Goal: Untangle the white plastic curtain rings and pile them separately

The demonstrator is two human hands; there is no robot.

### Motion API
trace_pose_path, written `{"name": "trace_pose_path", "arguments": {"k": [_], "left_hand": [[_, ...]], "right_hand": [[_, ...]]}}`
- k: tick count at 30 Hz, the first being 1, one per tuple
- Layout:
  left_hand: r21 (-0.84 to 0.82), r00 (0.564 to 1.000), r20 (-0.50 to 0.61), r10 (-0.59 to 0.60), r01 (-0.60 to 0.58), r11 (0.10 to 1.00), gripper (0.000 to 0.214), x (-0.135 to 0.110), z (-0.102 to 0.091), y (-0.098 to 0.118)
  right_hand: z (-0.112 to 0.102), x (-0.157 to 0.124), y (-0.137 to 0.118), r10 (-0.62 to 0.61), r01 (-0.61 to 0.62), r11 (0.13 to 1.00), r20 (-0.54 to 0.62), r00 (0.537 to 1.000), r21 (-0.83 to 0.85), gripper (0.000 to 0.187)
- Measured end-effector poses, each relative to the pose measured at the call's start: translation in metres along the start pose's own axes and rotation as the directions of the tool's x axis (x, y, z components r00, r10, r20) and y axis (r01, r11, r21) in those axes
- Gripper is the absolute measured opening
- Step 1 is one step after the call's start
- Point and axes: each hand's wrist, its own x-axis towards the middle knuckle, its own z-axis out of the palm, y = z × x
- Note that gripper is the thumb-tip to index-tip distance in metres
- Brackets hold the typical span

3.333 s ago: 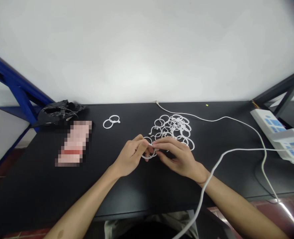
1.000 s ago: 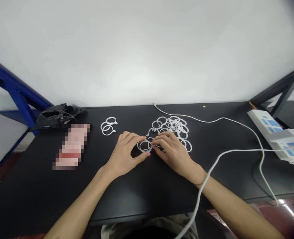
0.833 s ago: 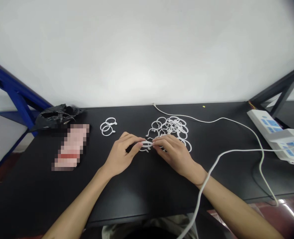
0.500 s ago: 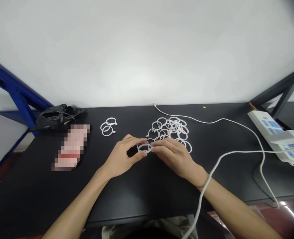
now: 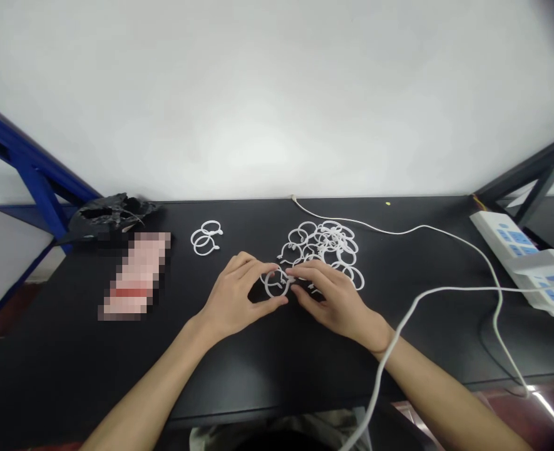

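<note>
A white plastic ring (image 5: 266,289) with a small clasp is held up between my two hands, over the front of a loose pile. My left hand (image 5: 232,304) grips its left side, with the index finger at the top edge and the thumb at the bottom. At the clasp end, the fingertips of my right hand (image 5: 335,300) pinch the ring. Behind and beside my right hand lies the pile of similar white rings (image 5: 307,229), partly hidden by that hand. Farther left, a small group of white rings (image 5: 205,254) overlaps on the table.
The black table (image 5: 239,376) backs onto a white wall. A blurred pink item (image 5: 138,272) and a crumpled black plastic bag (image 5: 110,216) lie at the left. A white cable (image 5: 420,300) crosses over my right forearm. At the right stands a white power strip (image 5: 506,241).
The held ring has turned from nearly edge-on to facing me more. My left thumb has moved lower, and my right thumb now shows below the clasp.
</note>
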Motion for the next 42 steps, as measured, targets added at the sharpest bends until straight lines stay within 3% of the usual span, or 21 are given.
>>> {"name": "trace_pose_path", "arguments": {"k": [5, 21, 26, 29, 33, 36, 39, 42], "left_hand": [[0.051, 0.999, -0.032, 0.025, -0.023, 0.998, 0.037, 0.000, -0.002, 0.003], [0.057, 0.990, -0.048, 0.133, -0.131, 0.990, 0.034, 0.000, 0.002, 0.000], [0.065, 0.995, -0.039, 0.087, -0.084, 0.994, 0.034, 0.003, -0.001, 0.000], [0.194, 0.994, -0.110, 0.001, 0.020, 0.981, 0.035, 0.004, -0.006, -0.010], [0.449, 0.947, -0.249, -0.203, 0.299, 0.842, 0.039, 0.003, -0.017, -0.036], [0.537, 0.909, -0.304, -0.284, 0.410, 0.738, 0.045, 0.000, -0.021, -0.049], [0.537, 0.906, -0.301, -0.299, 0.420, 0.731, 0.051, 0.000, -0.020, -0.047], [0.445, 0.956, -0.177, -0.235, 0.291, 0.847, 0.045, 0.003, -0.015, -0.034]], "right_hand": [[0.002, 0.001, -0.003, 0.061, -0.059, 0.995, -0.016, 0.998, 0.077, 0.026], [0.003, 0.002, -0.004, 0.079, -0.082, 0.988, 0.025, 0.997, 0.131, 0.015], [0.008, 0.000, -0.002, 0.066, -0.064, 0.997, -0.075, 0.995, 0.034, 0.020], [0.009, 0.000, 0.000, 0.086, -0.095, 0.993, -0.120, 0.989, -0.068, 0.020], [0.009, 0.000, 0.002, 0.071, -0.084, 0.969, -0.063, 0.995, -0.231, 0.015], [0.015, -0.001, 0.000, 0.080, -0.064, 0.928, 0.029, 0.996, -0.366, 0.025], [0.022, -0.002, -0.003, 0.090, -0.037, 0.890, 0.095, 0.991, -0.454, 0.022], [0.025, -0.003, -0.003, 0.083, -0.014, 0.881, 0.125, 0.989, -0.473, 0.011]]}}
